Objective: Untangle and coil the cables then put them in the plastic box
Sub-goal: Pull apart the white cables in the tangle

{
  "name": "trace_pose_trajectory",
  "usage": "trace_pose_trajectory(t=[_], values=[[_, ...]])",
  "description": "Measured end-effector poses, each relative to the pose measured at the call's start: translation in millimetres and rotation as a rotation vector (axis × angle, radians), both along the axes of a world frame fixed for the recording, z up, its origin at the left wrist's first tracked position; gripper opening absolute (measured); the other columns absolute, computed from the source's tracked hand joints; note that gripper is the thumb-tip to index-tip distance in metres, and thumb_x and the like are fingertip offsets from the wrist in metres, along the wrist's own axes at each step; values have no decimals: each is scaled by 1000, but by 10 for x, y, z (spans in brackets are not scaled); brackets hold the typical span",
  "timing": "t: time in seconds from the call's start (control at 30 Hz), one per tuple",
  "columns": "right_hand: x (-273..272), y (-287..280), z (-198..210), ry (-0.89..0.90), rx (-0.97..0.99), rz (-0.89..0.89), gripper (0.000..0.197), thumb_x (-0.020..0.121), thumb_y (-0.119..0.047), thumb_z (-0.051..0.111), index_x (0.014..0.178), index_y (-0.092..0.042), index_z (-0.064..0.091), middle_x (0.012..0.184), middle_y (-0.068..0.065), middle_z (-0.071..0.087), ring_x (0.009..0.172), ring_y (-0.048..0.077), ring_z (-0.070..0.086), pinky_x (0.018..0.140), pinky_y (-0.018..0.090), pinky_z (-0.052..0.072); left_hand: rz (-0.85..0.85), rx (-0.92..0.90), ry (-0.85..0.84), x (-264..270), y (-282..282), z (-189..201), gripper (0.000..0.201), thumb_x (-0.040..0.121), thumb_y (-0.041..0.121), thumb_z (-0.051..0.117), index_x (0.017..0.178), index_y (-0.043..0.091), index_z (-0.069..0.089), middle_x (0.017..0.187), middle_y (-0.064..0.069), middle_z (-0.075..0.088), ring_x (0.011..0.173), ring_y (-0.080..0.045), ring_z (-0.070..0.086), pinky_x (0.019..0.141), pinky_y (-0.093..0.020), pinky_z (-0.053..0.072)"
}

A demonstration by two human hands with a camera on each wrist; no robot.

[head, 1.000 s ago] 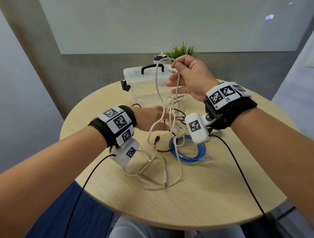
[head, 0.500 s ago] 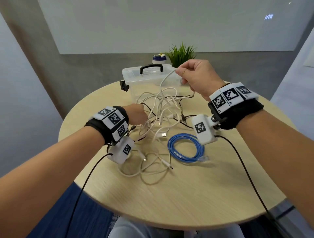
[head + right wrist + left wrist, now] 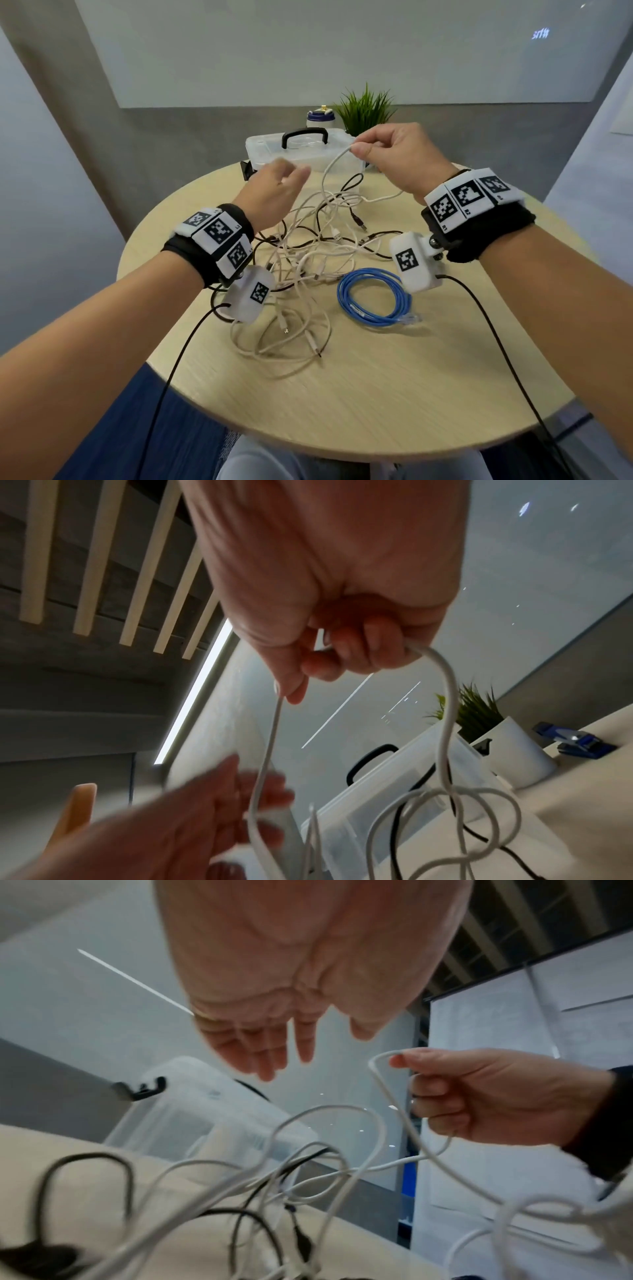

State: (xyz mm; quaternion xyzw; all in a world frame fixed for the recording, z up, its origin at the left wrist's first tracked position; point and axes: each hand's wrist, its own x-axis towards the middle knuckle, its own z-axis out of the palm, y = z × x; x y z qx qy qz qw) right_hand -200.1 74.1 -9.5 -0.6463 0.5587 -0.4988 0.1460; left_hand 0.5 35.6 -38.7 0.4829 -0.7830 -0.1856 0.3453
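Above the middle of the round table (image 3: 394,404), raised in the right hand (image 3: 397,150): a bend of thin white cable (image 3: 337,161), pinched between thumb and forefinger with the other fingers curled round a second strand. Trailing down from that pinch into the tangle of white and black cables (image 3: 308,246), smooth round cords with small metal plugs, sprawled over the centre and left of the tabletop. Just left of the pinch, off the table: left hand (image 3: 274,195), blurred, fingers loosely extended, gripping nothing. Beside the tangle on its right, lying apart: blue cable (image 3: 373,298), already coiled into a flat ring, clear plug at its end. Behind the tangle, at the far edge: translucent plastic box (image 3: 267,150), lid on, black handle on top. Bare pale wood grain along the near and right rim. Behind the box: spiky green plant (image 3: 364,109) in a white pot and a small blue-and-white container (image 3: 320,118). Square black-and-white markers on both wristbands; small lettering beside them too small to read.
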Motion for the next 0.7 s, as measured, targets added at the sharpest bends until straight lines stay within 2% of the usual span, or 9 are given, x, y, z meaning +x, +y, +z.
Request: trace_pose_trajectory(t=[0.07, 0.1, 0.17, 0.23, 0.3, 0.43, 0.5, 0.57, 0.7], values=[[59, 5, -15, 13, 1, 46, 6, 87, -26, 68, 83, -30, 70, 68, -18, 57, 67, -1, 50, 75, 24, 45, -141, -18, 114, -107, 103, 108, 44, 97, 44, 44, 128, 15, 50, 113, 5, 56, 89, -11, 58, 76, -25, 45], [87, 14, -17, 18, 0, 69, 6, 87, -27, 68, 83, -30, 70, 66, -19, 57, 63, -3, 50, 72, 22, 44, -214, 12, 140, -152, 124, 133, 40, 96, 42, 46, 126, 16, 52, 108, 5, 58, 79, -9, 60, 68, -23, 47], [125, 25, -17, 29, 4, 109, 9, 88, -27, 67, 80, -31, 70, 59, -20, 57, 57, -6, 49, 65, 18, 41, -306, 92, 184, -215, 165, 163, 22, 98, 31, 48, 105, 14, 61, 87, 2, 63, 59, -6, 57, 54, -20, 44], [124, 22, -31, 33, 42, 122, 11, 90, -29, 64, 80, -30, 67, 56, -15, 54, 53, -1, 47, 59, 22, 40, -343, 119, 278, -238, 171, 175, 22, 99, 22, 47, 83, 14, 60, 70, 0, 60, 52, -5, 52, 49, -19, 42], [85, -2, -76, 36, 95, 109, 14, 94, -25, 58, 81, -27, 64, 60, -8, 57, 56, 7, 52, 62, 29, 45, -337, 107, 387, -221, 160, 180, 26, 100, 19, 45, 78, 14, 57, 66, -2, 57, 50, -6, 52, 48, -18, 42], [15, -32, -210, 151, 227, 28, 16, 94, -22, 57, 81, -22, 65, 85, 1, 68, 88, 18, 62, 88, 37, 49, -301, 125, 569, -145, 133, 210, 24, 100, 18, 44, 81, 13, 57, 70, -3, 60, 55, -9, 58, 54, -20, 50], [12, -40, -267, 176, 265, 1, 12, 94, -22, 58, 89, -17, 67, 93, 4, 66, 89, 18, 59, 86, 34, 48, -296, 109, 617, -133, 138, 219, 24, 100, 19, 44, 82, 13, 57, 71, -4, 61, 58, -10, 60, 57, -22, 52], [21, -70, -308, 168, 276, 2, 8, 93, -19, 60, 92, -16, 67, 91, 3, 65, 88, 17, 59, 86, 33, 50, -299, 82, 658, -129, 155, 236, 24, 100, 19, 44, 81, 13, 57, 72, -4, 61, 61, -11, 60, 59, -22, 52], [69, -147, -336, 202, 315, 0, 7, 91, -15, 62, 93, -13, 69, 91, 6, 67, 90, 22, 63, 89, 39, 53, -340, 13, 781, -106, 154, 301, 23, 100, 17, 44, 81, 13, 57, 73, -5, 59, 64, -12, 59, 62, -23, 54]])
